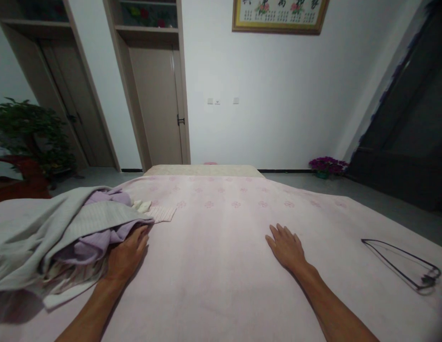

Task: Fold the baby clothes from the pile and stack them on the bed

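Note:
My right hand point(287, 244) lies flat on the pink cloth point(214, 266), its fingers slightly spread and nothing in them. On the left, my left hand point(130, 249) rests on the cloth against a heap of clothes, fingers stretched forward with the tips partly under the edge of a garment. A light grey knit garment point(100, 216) lies on top of that heap. Lilac fabric point(91, 247) shows beneath it, and a pale ribbed cuff point(164, 213) sticks out to the right. Far to the right lies a black clothes hanger point(399, 263).
Past the cloth's far edge shows a beige surface point(206, 170). A potted purple plant point(327, 166) stands on the floor at the back right. Green foliage point(28, 133) and red-brown wooden furniture point(21, 178) are at the left. Behind are a door point(157, 104) and a white wall.

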`<state>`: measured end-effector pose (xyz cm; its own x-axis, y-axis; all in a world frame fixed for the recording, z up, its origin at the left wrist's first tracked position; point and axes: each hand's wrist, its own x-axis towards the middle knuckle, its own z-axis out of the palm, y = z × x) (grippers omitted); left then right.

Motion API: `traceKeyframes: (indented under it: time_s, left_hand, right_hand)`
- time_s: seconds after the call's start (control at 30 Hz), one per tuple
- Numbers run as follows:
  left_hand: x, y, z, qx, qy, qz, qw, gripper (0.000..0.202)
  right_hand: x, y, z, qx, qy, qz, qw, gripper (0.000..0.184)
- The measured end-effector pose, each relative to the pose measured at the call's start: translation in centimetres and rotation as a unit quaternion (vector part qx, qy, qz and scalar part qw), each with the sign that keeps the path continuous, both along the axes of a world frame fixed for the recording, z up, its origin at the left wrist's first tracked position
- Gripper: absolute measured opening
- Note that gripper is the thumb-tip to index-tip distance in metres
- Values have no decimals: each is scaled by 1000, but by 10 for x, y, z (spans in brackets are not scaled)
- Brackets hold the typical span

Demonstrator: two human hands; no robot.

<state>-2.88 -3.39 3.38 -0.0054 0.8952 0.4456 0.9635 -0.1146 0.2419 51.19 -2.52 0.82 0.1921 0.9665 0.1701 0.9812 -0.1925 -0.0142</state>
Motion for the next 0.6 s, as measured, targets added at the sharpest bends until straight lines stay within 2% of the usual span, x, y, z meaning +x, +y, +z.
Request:
traceKeyframes:
  time_s: [0.07, 0.13, 0.2, 0.27, 0.47, 0.6]
  left_hand:
    - [22, -2, 0, 37, -3, -13, 999, 42]
    - [43, -2, -3, 50, 4, -77, 996, 37]
    - [61, 0, -8, 30, 6, -147, 989, 36]
    - [70, 2, -14, 2, -1, -183, 983, 37]
    - [68, 8, -24, -37, -16, -174, 984, 39]
    - [65, 11, -26, -42, -20, -164, 985, 38]
  right_hand:
    - [2, 5, 6, 16, 11, 8, 1000, 53]
    - [5, 15, 13, 36, 31, 30, 998, 47]
    - [10, 32, 22, 50, 47, 54, 996, 42]
    - [14, 53, 31, 55, 49, 63, 995, 39]
    - [18, 119, 44, 43, 27, 76, 996, 36]
    - [20, 148, 47, 19, 6, 115, 993, 35]
